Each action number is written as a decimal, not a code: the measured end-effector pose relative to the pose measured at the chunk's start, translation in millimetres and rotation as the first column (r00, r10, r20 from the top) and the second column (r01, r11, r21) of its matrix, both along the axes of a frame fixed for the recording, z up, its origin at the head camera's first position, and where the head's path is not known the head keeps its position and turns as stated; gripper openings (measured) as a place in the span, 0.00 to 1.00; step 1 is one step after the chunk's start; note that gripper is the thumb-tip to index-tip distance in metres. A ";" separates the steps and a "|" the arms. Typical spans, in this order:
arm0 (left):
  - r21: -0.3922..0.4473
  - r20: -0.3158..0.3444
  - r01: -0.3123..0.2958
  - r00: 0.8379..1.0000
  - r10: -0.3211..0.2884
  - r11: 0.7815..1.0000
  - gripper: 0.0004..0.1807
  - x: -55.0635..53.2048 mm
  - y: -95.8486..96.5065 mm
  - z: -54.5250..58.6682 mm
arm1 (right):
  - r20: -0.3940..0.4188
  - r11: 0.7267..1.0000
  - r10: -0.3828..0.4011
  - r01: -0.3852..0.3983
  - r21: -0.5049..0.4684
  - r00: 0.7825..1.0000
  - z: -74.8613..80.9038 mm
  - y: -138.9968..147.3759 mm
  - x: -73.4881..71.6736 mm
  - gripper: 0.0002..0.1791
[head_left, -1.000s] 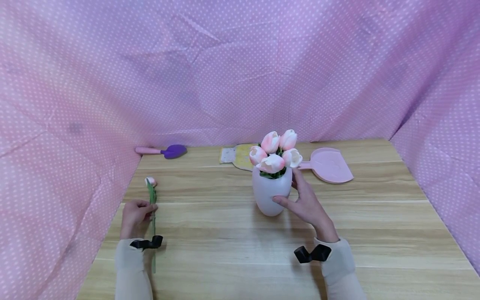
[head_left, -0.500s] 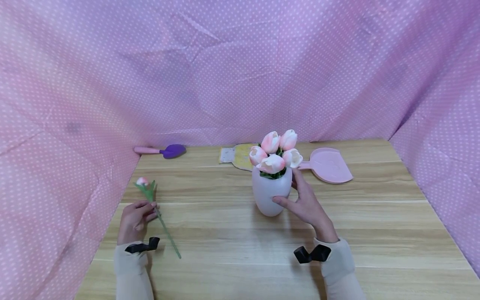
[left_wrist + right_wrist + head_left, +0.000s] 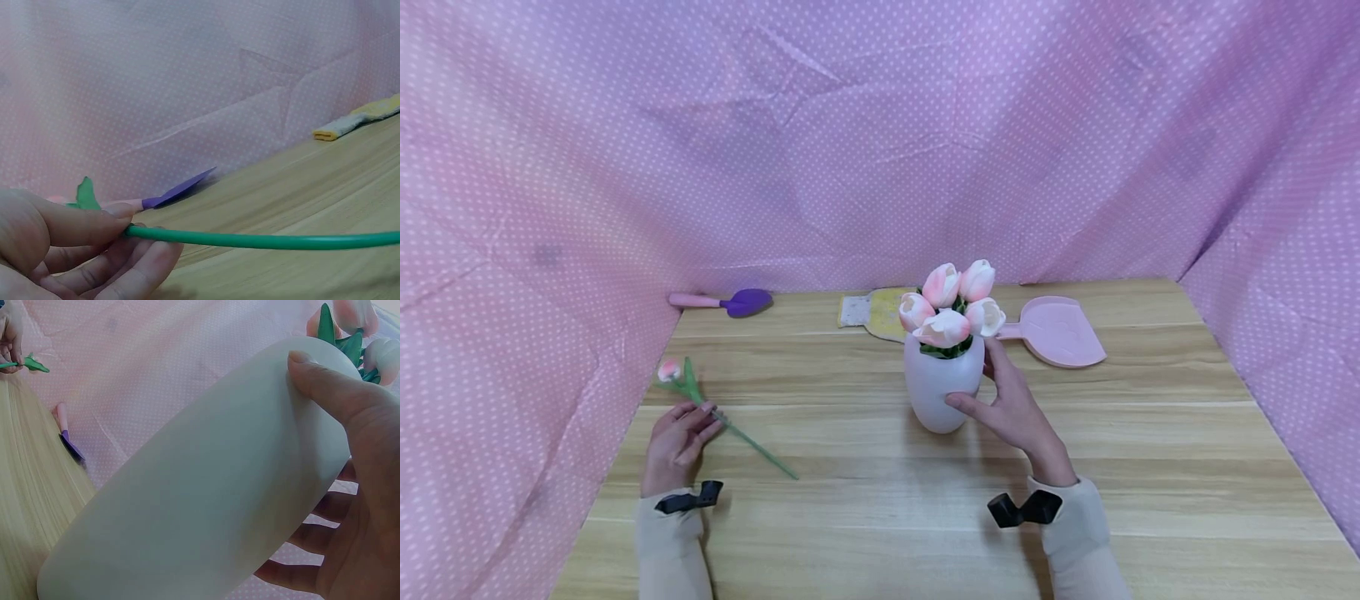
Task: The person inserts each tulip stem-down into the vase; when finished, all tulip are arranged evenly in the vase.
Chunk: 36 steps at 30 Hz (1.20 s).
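Observation:
Between thumb and fingers, my left hand (image 3: 676, 446) pinches the green stem of a single artificial tulip (image 3: 758, 447) at the table's left side. Its pink-and-white bloom points up and left, while the bare stem runs down and right. In the left wrist view the stem (image 3: 269, 240) stretches rightward from the fingertips. My right hand (image 3: 1018, 412) holds a white vase (image 3: 934, 387) from its right side, thumb in front and fingers behind. Several pink-and-white tulips (image 3: 942, 327) stand upright in the vase; their stems are hidden inside it.
A toy trowel (image 3: 747, 302) with a purple blade and pink handle lies at the back left. Behind the vase is a flat yellow-and-grey cloth item (image 3: 883, 312), partly hidden. A pink dustpan (image 3: 1062, 331) lies to the right. Pink dotted cloth (image 3: 880, 167) surrounds the wooden table.
The tulip in my left hand has turned: its bloom has swung left and the stem's lower end has swung right and up. My right hand and the vase have stayed in place.

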<state>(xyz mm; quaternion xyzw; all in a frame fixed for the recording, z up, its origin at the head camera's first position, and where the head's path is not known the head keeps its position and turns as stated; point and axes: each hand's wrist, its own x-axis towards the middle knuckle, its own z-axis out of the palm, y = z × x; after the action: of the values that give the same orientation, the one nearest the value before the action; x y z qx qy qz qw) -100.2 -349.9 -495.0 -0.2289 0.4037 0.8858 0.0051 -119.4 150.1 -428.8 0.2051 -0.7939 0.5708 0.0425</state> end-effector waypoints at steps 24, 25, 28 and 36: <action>0.101 -0.121 -0.117 0.984 0.129 0.988 0.09 8.3 22.2 -9.7 | 0.004 1.000 0.002 -0.002 0.003 1.000 -0.6 0.3 -0.8 0.50; 0.132 -0.142 -0.108 0.982 0.126 0.985 0.09 8.8 23.1 -10.2 | 0.004 1.000 0.002 -0.002 0.001 1.000 -0.2 0.3 -0.5 0.50; 0.226 -0.195 -0.069 0.974 0.115 0.972 0.11 9.1 24.9 -12.1 | 0.006 1.000 -0.001 0.001 -0.005 1.000 0.9 -0.2 -0.2 0.50; 0.318 -0.229 -0.065 0.963 0.143 0.946 0.10 6.9 31.7 -5.3 | 0.001 1.000 -0.003 0.003 -0.001 1.000 0.7 -0.2 -0.5 0.51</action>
<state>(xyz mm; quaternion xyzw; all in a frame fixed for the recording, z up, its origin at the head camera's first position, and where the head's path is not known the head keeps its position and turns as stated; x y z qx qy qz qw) -93.3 -318.2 -500.3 -0.1332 0.2456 0.9585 -0.0571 -119.9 150.0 -428.1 0.2035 -0.7939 0.5714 0.0429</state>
